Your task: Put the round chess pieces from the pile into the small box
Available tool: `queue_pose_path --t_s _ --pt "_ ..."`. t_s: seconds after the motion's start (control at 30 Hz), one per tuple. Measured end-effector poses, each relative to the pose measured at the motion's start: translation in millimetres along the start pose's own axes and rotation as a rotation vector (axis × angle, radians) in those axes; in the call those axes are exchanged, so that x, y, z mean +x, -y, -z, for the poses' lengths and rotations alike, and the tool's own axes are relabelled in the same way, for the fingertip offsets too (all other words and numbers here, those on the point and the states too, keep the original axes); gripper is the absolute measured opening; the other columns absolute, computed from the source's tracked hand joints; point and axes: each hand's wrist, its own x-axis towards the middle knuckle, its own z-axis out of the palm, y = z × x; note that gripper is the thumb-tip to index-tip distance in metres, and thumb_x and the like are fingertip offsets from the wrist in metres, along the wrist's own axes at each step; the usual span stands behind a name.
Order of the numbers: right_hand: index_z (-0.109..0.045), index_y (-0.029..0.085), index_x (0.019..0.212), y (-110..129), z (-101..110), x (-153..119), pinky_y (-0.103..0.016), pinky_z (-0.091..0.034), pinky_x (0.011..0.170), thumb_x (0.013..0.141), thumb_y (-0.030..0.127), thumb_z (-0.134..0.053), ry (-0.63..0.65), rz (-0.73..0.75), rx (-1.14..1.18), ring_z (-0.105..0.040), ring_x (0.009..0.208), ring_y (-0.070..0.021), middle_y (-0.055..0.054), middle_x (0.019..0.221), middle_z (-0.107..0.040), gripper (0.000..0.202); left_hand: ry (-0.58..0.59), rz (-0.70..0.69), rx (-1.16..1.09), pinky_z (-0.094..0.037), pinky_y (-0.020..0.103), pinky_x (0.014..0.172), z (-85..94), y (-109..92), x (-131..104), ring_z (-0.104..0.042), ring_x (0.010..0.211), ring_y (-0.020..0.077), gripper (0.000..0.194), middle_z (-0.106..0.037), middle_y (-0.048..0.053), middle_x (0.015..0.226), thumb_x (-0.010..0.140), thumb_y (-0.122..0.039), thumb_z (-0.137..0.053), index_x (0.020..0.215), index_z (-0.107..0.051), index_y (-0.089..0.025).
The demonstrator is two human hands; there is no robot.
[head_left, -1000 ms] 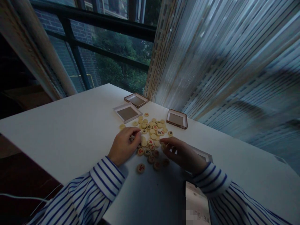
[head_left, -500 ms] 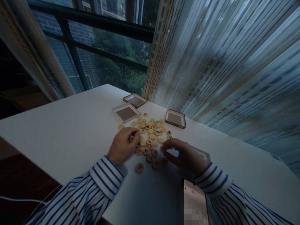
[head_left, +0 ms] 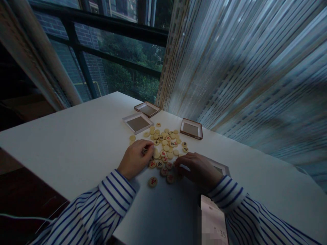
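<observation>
A loose heap of round, cream-coloured xiangqi pieces [head_left: 166,148] covers the middle of the table, some showing red or black characters and others blank side up. My left hand [head_left: 135,159] rests at the heap's left edge, its fingers curled in; a dark-marked piece [head_left: 145,150] shows between thumb and fingers. At the heap's right side, my right hand [head_left: 200,170] has thumb and fingertips closed around a piece with a red mark, mostly hidden by the fingers. Nearest me lies a single red-marked piece [head_left: 153,181], apart from the rest.
Two shallow trays [head_left: 138,123] [head_left: 147,109] stand beyond the heap, and a brown-edged tray [head_left: 192,129] sits at the right by the curtain [head_left: 230,68]. Another tray [head_left: 221,167] is partly behind my right hand. A phone [head_left: 213,217] lies at the near edge.
My right hand has lowered and moved slightly left, its fingers drawing closer together over the near right pieces. The left hand has barely moved.
</observation>
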Motion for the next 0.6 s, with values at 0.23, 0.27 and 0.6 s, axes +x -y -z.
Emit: queue_pose_path --t_s 0.23,0.27,0.6 --pt "-0.065 0.02 0.095 0.6 3.5 0.0 -0.028 -0.041 0.073 0.084 0.018 -0.05 0.051 0.009 -0.014 -0.061 0.082 -0.0163 -0.005 0.088 -0.068 0.018 0.005 0.004 -0.001 -0.049 0.03 0.069 0.4 -1.5 0.1 -0.061 0.075 0.0176 0.019 -0.067 0.005 0.08 0.082 -0.028 -0.047 0.083 -0.062 -0.017" --pt "-0.065 0.02 0.094 0.9 3.9 -0.8 -0.029 -0.041 0.073 0.085 0.019 -0.049 0.044 0.009 -0.016 -0.061 0.083 -0.0166 -0.005 0.089 -0.068 0.018 0.01 0.002 -0.001 -0.049 0.03 0.069 0.7 -1.9 0.4 -0.061 0.075 0.0175 0.019 -0.067 0.005 0.08 0.082 -0.028 -0.047 0.083 -0.062 -0.017" --pt "-0.061 0.021 0.104 6.5 -4.3 -13.5 -0.028 -0.044 0.07 0.087 0.025 -0.047 -0.073 0.06 -0.029 -0.06 0.084 -0.0169 -0.009 0.1 -0.063 0.023 0.106 -0.059 0.036 -0.048 0.035 0.077 0.9 -0.1 0.7 -0.06 0.085 0.0201 0.018 -0.067 0.006 0.087 0.081 -0.028 -0.051 0.089 -0.062 -0.017"
